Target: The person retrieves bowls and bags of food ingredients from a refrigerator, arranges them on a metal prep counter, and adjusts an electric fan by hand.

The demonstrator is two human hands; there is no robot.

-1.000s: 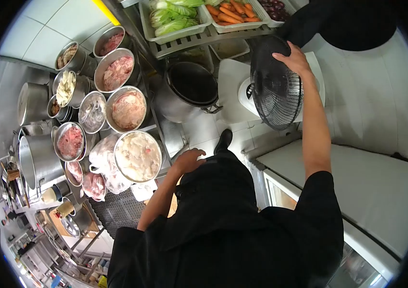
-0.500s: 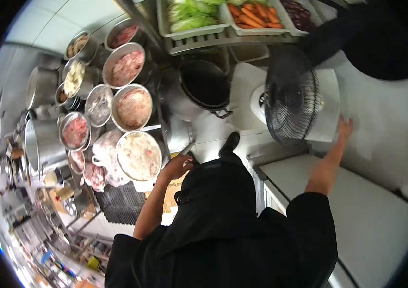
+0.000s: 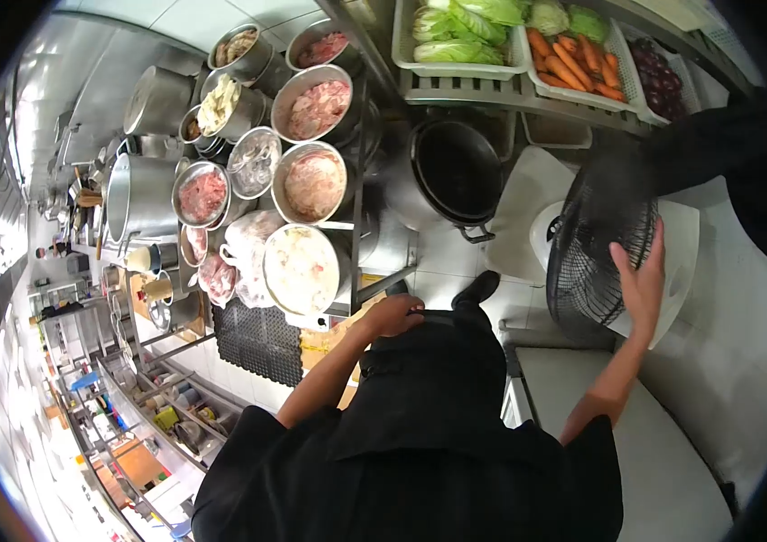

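Observation:
My right hand (image 3: 643,287) is at the black wire guard of a fan (image 3: 582,271), its thumb and fingers spread along the rim. A white panel (image 3: 678,280) shows behind and beside the fan. My left hand (image 3: 392,316) is curled closed at the front of my black apron (image 3: 429,379), near the waist. Something dark shows at its fingertips, but I cannot make out what it is.
A metal table on the left carries bowls of raw meat (image 3: 314,181) and pots (image 3: 153,199). Ahead stands a large dark pot (image 3: 458,172), below a rack with baskets of lettuce (image 3: 465,36), carrots (image 3: 578,68) and purple vegetables (image 3: 659,77). A white-topped unit (image 3: 618,434) is at right.
My right hand has moved from the white panel's lower edge up to the fan's guard, fingers spreading. My left hand stays closed near my waist. The view has shifted left.

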